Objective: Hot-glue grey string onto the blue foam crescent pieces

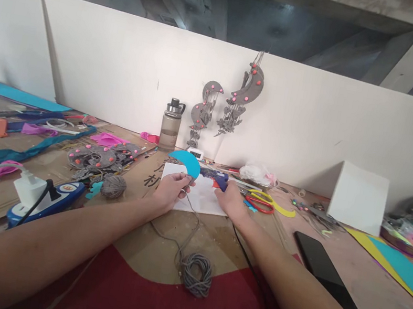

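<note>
My left hand pinches a blue crescent-shaped piece by its lower end, above a white sheet of paper. Grey yarn trails from these fingers down to a coil of grey yarn on the cardboard. In my right hand is a dark blue glue gun, its nozzle pointing left toward the crescent. Whether the nozzle touches the piece I cannot tell. A black cord runs from below my right hand toward the near edge.
A water bottle stands at the back. Red and yellow scissors lie right of the glue gun, with a black phone nearer me. At left are a blue power strip and a grey yarn ball. Grey moon hangings decorate the white board.
</note>
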A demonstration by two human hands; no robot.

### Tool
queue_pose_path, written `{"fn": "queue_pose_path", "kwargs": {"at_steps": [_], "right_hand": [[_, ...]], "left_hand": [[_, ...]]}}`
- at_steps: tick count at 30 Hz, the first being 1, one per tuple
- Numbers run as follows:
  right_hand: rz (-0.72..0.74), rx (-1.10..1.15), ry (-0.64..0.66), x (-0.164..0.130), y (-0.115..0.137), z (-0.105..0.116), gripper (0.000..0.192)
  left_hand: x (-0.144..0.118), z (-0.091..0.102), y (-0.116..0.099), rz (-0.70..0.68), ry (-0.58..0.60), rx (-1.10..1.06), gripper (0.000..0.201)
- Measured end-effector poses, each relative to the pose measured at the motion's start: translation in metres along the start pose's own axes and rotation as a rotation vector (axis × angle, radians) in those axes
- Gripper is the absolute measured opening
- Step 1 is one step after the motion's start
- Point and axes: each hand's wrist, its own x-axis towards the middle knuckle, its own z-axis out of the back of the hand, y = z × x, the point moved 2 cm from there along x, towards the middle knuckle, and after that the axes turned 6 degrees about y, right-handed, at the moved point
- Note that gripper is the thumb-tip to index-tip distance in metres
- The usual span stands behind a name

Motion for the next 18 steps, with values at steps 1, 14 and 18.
{"fn": "queue_pose_path", "kwargs": {"at_steps": [1, 14, 18], "right_hand": [[-0.011, 0.076, -0.023, 0.001, 0.001, -0.001, 0.031], [0.072, 0.554, -0.075, -0.015, 0.021, -0.002, 0.03], [0.214, 0.644, -0.084, -0.026, 0.035, 0.001, 0.031]], "left_hand": [[0.0, 0.001, 0.0, -0.002, -0.002, 0.003, 0.031], [0.003, 0.007, -0.004, -0.015, -0.094, -0.05, 0.035], [0.002, 0.005, -0.004, 0.007, -0.088, -0.04, 0.034]]}}
